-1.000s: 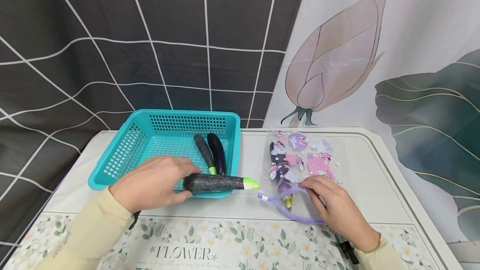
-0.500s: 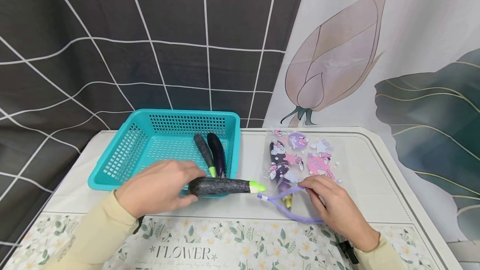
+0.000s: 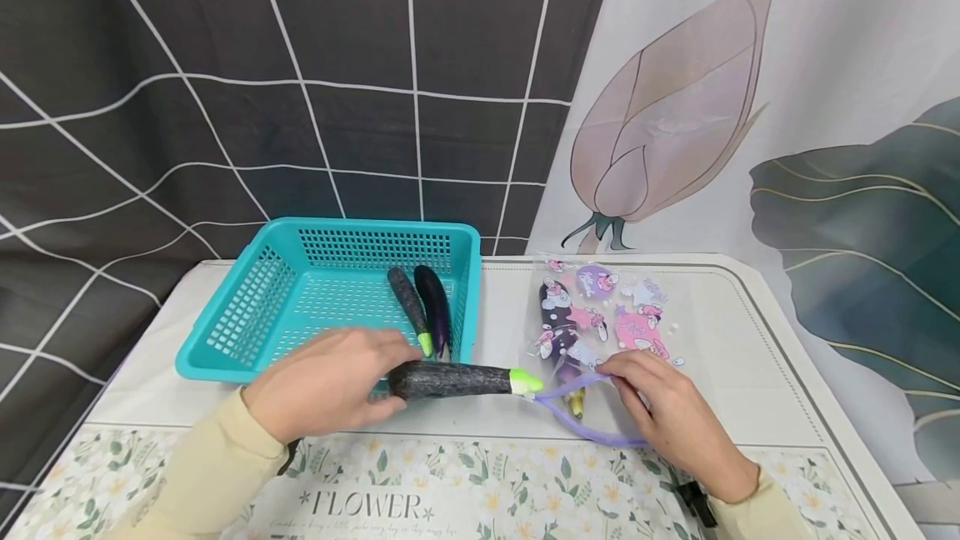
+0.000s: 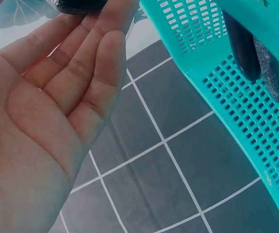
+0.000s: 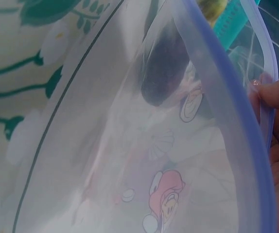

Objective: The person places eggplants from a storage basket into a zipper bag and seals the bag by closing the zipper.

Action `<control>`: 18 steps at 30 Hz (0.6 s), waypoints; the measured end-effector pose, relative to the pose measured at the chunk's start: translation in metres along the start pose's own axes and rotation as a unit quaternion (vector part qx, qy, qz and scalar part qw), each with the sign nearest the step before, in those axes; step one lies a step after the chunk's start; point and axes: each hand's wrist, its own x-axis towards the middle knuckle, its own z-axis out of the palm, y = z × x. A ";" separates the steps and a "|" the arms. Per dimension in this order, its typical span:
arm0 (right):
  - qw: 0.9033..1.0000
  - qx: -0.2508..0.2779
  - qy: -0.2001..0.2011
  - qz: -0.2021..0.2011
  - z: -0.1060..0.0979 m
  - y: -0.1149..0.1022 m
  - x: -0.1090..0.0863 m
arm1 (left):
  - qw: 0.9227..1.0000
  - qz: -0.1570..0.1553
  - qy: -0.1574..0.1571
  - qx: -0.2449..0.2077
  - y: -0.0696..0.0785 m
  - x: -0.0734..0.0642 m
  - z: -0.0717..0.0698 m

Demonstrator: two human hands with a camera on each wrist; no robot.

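Observation:
My left hand (image 3: 330, 382) grips the blunt end of a dark, rough zucchini (image 3: 453, 380), held level over the basket's front rim. Its bright green tip points right and overlaps the zip end of a clear printed bag (image 3: 675, 311). With the fingertips of my right hand (image 3: 675, 415) I pinch the upper edge of the bag's purple zip strip (image 5: 244, 111); the mouth gapes. Inside the bag lies an eggplant (image 5: 166, 63), its yellowish stem end near the opening. In the left wrist view only the zucchini's dark end (image 4: 76, 4) shows beyond the fingers.
A turquoise basket (image 3: 375, 226) stands at the left, holding a smaller green-tipped zucchini (image 3: 407, 302) and a glossy eggplant (image 3: 433, 298) along its right side. A floral mat (image 3: 517, 482) covers the table's front. Dark checked and flower-printed cloths hang behind the table.
My left hand has carried the zucchini to the right and slightly toward me, so its green tip has reached the bag's zip end. My right hand and the bag have stayed put.

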 end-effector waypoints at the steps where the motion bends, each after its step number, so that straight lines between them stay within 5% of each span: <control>1: 1.000 -0.001 0.000 0.001 0.000 0.000 0.000 | 1.000 0.001 -0.001 0.000 0.000 0.000 0.000; 18: 1.000 0.004 0.001 0.002 -0.001 0.000 0.000 | 1.000 0.008 -0.017 0.003 0.008 0.001 0.004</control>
